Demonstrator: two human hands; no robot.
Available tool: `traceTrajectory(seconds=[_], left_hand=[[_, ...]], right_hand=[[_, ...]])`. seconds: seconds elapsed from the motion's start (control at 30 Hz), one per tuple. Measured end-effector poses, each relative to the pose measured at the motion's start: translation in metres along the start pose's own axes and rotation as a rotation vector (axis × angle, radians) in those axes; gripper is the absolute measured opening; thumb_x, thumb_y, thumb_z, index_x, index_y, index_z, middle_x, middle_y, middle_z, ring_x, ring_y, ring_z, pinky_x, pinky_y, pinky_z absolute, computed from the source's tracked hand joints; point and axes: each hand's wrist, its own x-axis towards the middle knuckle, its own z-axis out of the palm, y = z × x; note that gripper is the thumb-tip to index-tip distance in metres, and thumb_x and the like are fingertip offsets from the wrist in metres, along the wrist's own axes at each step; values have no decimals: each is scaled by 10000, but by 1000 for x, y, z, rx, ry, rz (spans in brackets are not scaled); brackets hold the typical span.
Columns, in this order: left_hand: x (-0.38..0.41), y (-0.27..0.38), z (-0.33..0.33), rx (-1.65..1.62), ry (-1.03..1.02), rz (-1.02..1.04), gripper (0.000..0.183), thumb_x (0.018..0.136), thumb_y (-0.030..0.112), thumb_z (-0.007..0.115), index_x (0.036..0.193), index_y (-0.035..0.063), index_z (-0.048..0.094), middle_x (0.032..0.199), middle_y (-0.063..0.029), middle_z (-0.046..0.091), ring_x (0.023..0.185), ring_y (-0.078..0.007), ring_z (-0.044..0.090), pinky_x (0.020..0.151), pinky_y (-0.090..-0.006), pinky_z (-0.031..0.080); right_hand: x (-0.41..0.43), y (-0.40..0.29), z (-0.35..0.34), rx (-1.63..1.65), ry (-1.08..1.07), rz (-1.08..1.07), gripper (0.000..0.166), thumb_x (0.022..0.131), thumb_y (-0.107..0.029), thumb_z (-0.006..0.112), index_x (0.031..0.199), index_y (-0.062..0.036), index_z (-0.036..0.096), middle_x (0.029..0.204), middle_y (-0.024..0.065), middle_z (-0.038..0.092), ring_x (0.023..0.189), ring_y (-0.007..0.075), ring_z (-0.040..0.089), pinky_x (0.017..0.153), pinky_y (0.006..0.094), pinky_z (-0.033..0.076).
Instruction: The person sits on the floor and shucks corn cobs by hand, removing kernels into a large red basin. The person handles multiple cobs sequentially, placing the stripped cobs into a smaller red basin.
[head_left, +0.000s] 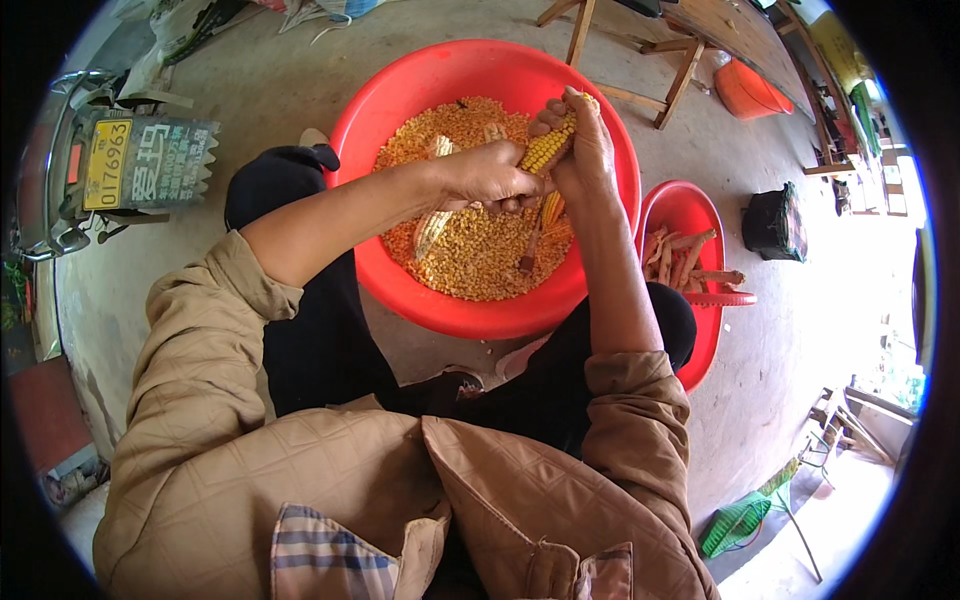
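A partly shelled ear of yellow corn (550, 147) slants over the right side of a big red plastic basin (480, 322). My right hand (583, 154) wraps its upper part, thumb near the tip. Around its lower end closes my left hand (495, 178), knuckles together. Below them the basin holds a thick layer of loose corn kernels (480, 262). Pale, mostly bare cobs (430, 237) lie on the kernels to the left. Under my right wrist is another yellow ear (553, 208), partly hidden. Beside it rests a thin tool with a brown end (528, 259); its exact kind is unclear.
A smaller red tub (705, 341) with stripped cobs (682, 259) stands right of my knee. Beyond are a black bucket (772, 223), an orange-red bucket (750, 90) and a wooden trestle (679, 82). At left is a vehicle's rear (75, 172); at lower right, a green basket-like item (739, 521).
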Motion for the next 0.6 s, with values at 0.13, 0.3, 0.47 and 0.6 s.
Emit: traceTrajectory(seconds=[0.13,0.3,0.47,0.6], left_hand=[[-5,5,-11,-509,-194,16,447,940,364,593,1127,-41,578,1024,-142,666,865,-156,654,768,-270,557],[-2,3,-11,-573,-241,44,343,964,301,576,1062,-28,588,936,-90,619,803,-137,616,705,-256,516],[3,3,0,-431,-110,-6,272,960,311,596,904,45,581,754,-2,509,606,-56,469,506,-216,369],[1,3,7,-161,-12,31,323,925,358,643,783,78,565,569,55,406,468,-35,351,441,-220,266]], right_hand=[[2,-7,-6,132,-48,88,146,887,-180,575,854,-66,491,757,45,494,714,186,506,698,344,494],[0,-10,-4,204,-103,128,159,903,-188,575,848,-64,492,753,38,488,714,182,508,701,340,501],[0,-6,-4,38,-58,53,154,929,-164,561,837,-64,490,736,41,497,664,175,510,653,336,508],[-6,-3,9,-51,8,8,148,934,-147,556,836,-58,490,725,47,509,640,176,518,619,347,510]])
